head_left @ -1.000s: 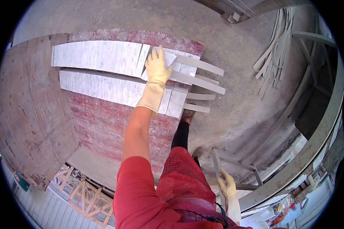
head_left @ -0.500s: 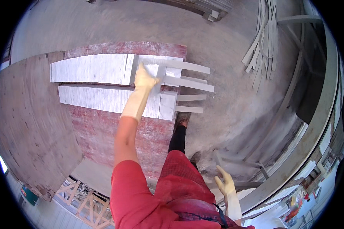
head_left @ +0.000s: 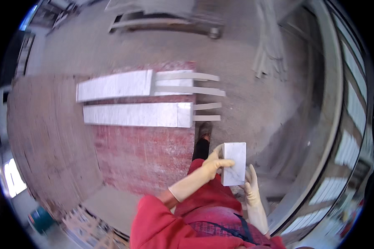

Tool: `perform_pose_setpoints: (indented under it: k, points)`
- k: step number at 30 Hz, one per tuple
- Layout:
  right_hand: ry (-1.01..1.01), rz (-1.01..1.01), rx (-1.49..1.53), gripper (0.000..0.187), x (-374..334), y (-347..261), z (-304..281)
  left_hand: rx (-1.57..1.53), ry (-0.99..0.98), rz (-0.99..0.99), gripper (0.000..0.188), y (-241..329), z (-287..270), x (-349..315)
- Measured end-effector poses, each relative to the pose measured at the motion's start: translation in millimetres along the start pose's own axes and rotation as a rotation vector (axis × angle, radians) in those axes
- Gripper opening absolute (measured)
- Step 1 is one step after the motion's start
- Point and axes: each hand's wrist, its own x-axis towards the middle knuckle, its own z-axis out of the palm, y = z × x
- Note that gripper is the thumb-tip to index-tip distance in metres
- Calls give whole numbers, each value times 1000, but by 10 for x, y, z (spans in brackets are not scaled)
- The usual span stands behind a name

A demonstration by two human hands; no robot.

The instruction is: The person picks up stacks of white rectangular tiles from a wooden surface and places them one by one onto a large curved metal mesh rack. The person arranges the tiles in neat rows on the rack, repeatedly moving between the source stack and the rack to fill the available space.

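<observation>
A rectangular white marble block (head_left: 233,164) with grey veining is held up in front of my body. My left hand (head_left: 215,162), in a cream rubber glove, grips its left side, with the thumb lying over the top face. Close by the block's lower right edge is my right hand (head_left: 252,189), gloved alike, its fingers stretched out and apart. Whether it touches the block I cannot tell. Two long rows of white marble pieces, the far row (head_left: 116,85) and the near row (head_left: 133,115), lie on a worn red board (head_left: 141,153).
Pale strips (head_left: 207,91) jut past the board's right end. A brown wooden panel (head_left: 50,133) adjoins it on the left. Along my right runs a long frame (head_left: 320,145) with white slabs beyond. More strips (head_left: 270,54) lie on the floor, and a low metal stand (head_left: 166,23) is at the back.
My left hand has come back from the far row with a marble block, leaving a gap at that row's right end. My right hand has risen beside the block. The view has shifted.
</observation>
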Motion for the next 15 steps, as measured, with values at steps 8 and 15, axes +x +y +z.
perform_pose_setpoints:
  k: [8, 15]
  points:
    - [38, -245, -21, 114, -1744, -196, -666, 184, -175, 145, 92, -1173, 1443, -1061]
    - [255, -468, 158, 114, -3127, -114, -1197, 545, -462, 140, 90, -2058, 2381, -1544]
